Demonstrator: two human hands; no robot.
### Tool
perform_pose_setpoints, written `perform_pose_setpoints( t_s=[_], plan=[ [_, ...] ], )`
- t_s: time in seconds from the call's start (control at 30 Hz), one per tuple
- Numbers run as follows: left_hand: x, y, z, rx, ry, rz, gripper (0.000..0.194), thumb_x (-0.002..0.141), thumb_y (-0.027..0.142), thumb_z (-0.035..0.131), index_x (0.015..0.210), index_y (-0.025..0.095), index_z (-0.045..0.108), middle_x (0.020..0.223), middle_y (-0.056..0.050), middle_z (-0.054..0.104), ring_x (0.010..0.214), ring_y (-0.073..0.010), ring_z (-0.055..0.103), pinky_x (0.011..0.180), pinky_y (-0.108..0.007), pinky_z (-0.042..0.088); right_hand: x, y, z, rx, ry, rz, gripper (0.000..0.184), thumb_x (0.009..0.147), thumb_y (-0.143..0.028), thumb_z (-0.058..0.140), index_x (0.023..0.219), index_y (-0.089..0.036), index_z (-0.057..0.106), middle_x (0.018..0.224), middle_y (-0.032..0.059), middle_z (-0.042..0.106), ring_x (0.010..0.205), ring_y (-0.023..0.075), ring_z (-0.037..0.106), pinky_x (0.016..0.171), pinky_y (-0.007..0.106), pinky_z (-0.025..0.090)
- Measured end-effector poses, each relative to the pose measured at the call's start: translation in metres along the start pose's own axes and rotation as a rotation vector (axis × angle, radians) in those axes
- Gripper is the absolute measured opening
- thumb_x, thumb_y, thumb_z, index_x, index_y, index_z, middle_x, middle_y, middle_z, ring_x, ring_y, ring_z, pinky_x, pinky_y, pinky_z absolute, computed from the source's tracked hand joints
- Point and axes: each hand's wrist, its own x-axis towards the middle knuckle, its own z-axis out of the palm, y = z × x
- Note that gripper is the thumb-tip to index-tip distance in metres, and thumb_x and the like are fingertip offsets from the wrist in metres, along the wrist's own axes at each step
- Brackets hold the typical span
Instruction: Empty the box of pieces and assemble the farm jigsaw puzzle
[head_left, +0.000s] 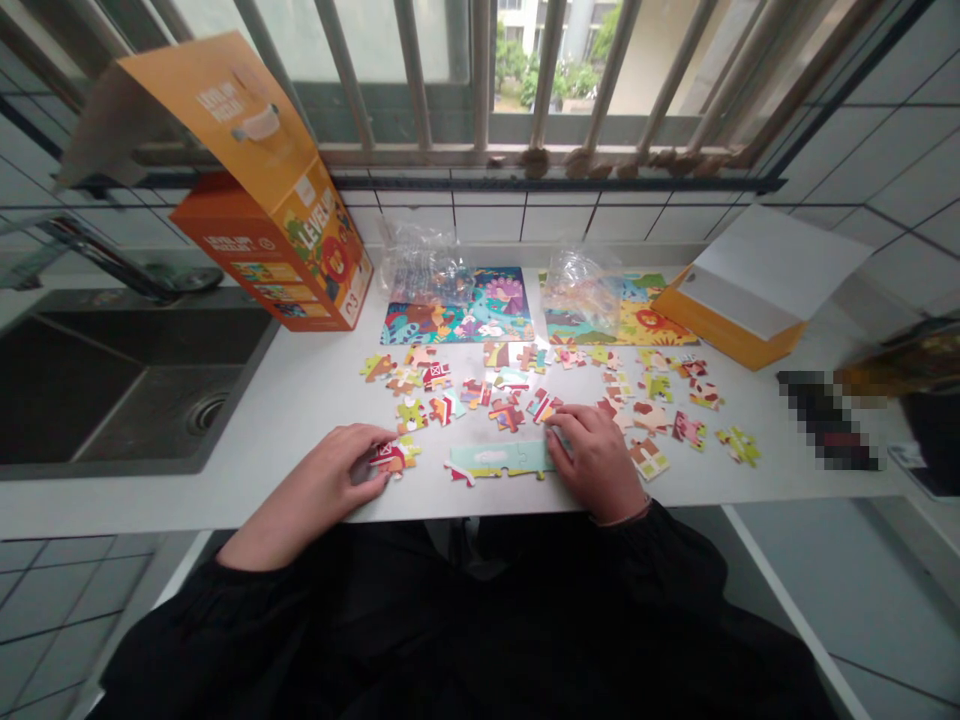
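Note:
My left hand [346,468] rests near the counter's front edge. Its thumb and fingers close around a red barn jigsaw puzzle piece [387,458], with a green piece touching it. A joined strip of pale blue and green puzzle pieces [491,459] lies between my hands. Over the strip's right end is my right hand [594,455], with thumb and index finger apart. Its index fingertip reaches the lower edge of a red-and-white striped puzzle piece [541,405]; whether it presses on it is hard to see. Several loose pieces [506,415] lie beyond the strip, others to the right.
Two picture sheets [495,312] lie at the back, with crumpled clear plastic bags [581,285] on them. An orange puzzle box [300,260] stands at left beside the sink [135,400]. An open box [742,300] sits at right, near a blurred dark object [829,420].

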Motion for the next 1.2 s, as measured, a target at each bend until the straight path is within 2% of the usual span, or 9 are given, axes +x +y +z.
perform_pose_setpoints(
  t_s=[0.17,0.23,0.3,0.4,0.57,0.67,0.77,1.0,1.2],
  plan=[
    [-0.011,-0.051,-0.031,0.093,0.02,-0.127,0.033,0.091,0.05,0.068,0.115,0.029,0.074,0.121,-0.01,0.079,0.113,-0.0361,0.073,0.103,-0.052,0.056,0.0,0.001,0.001,-0.002,-0.003,-0.003,0.021,0.109,-0.031,0.058,0.118,-0.024,0.075,0.125,0.0113,0.075,0.12,0.0306,0.065,0.105,0.049,0.049],
    [-0.011,-0.061,-0.041,0.132,0.04,-0.165,0.031,0.091,0.05,0.066,0.112,0.028,0.073,0.119,-0.011,0.079,0.112,-0.0366,0.073,0.102,-0.053,0.055,0.0,0.001,0.001,-0.004,-0.003,0.0,0.021,0.108,-0.031,0.058,0.118,-0.024,0.075,0.126,0.0113,0.075,0.12,0.0307,0.065,0.105,0.049,0.049],
    [-0.006,-0.061,-0.045,0.171,0.06,-0.162,0.033,0.092,0.05,0.064,0.113,0.025,0.072,0.12,-0.013,0.079,0.112,-0.037,0.072,0.104,-0.054,0.054,0.0,0.002,0.001,-0.007,-0.001,-0.001,0.02,0.109,-0.031,0.058,0.117,-0.024,0.075,0.126,0.0111,0.075,0.121,0.0304,0.065,0.105,0.048,0.049],
    [0.013,-0.042,-0.036,0.183,0.065,-0.098,0.042,0.096,0.052,0.062,0.123,0.021,0.071,0.128,-0.016,0.077,0.118,-0.037,0.071,0.108,-0.055,0.053,0.0,0.002,0.001,-0.012,0.005,-0.005,0.02,0.109,-0.031,0.058,0.117,-0.024,0.075,0.125,0.0108,0.075,0.12,0.0298,0.065,0.106,0.047,0.048],
    [0.057,0.014,0.005,0.147,0.078,0.075,0.047,0.101,0.042,0.059,0.141,0.018,0.066,0.143,-0.017,0.072,0.134,-0.0355,0.065,0.118,-0.054,0.05,0.001,0.0,0.0,-0.019,0.007,-0.011,0.02,0.108,-0.029,0.059,0.118,-0.023,0.075,0.127,0.011,0.075,0.12,0.0294,0.066,0.104,0.046,0.049],
    [0.078,0.038,0.023,0.166,0.027,0.142,0.04,0.102,0.032,0.056,0.138,0.02,0.067,0.143,-0.016,0.071,0.134,-0.0344,0.064,0.117,-0.053,0.05,0.001,-0.001,-0.001,-0.021,0.019,-0.012,0.02,0.108,-0.03,0.059,0.117,-0.023,0.075,0.125,0.011,0.075,0.118,0.0297,0.067,0.103,0.046,0.049],
    [0.088,0.048,0.028,0.207,0.015,0.135,0.033,0.102,0.028,0.054,0.131,0.02,0.069,0.133,-0.015,0.074,0.125,-0.0344,0.066,0.112,-0.053,0.052,0.001,-0.001,0.0,-0.017,0.023,-0.009,0.02,0.108,-0.029,0.059,0.117,-0.023,0.075,0.126,0.0109,0.076,0.118,0.0298,0.067,0.103,0.047,0.05],
    [0.079,0.047,0.028,0.222,0.026,0.071,0.034,0.1,0.034,0.063,0.13,0.017,0.067,0.123,-0.014,0.074,0.117,-0.0329,0.067,0.104,-0.048,0.053,0.001,0.001,0.0,0.0,0.008,0.001,0.021,0.108,-0.029,0.059,0.119,-0.024,0.076,0.128,0.0114,0.075,0.121,0.0299,0.066,0.106,0.048,0.049],
    [0.043,0.052,0.034,0.265,0.068,-0.024,0.03,0.101,0.042,0.067,0.119,0.018,0.071,0.111,-0.013,0.076,0.106,-0.0334,0.069,0.094,-0.047,0.053,0.001,0.001,0.0,0.001,0.002,0.0,0.021,0.108,-0.03,0.058,0.119,-0.024,0.075,0.129,0.0115,0.075,0.121,0.0302,0.066,0.106,0.048,0.049]
  ],
)
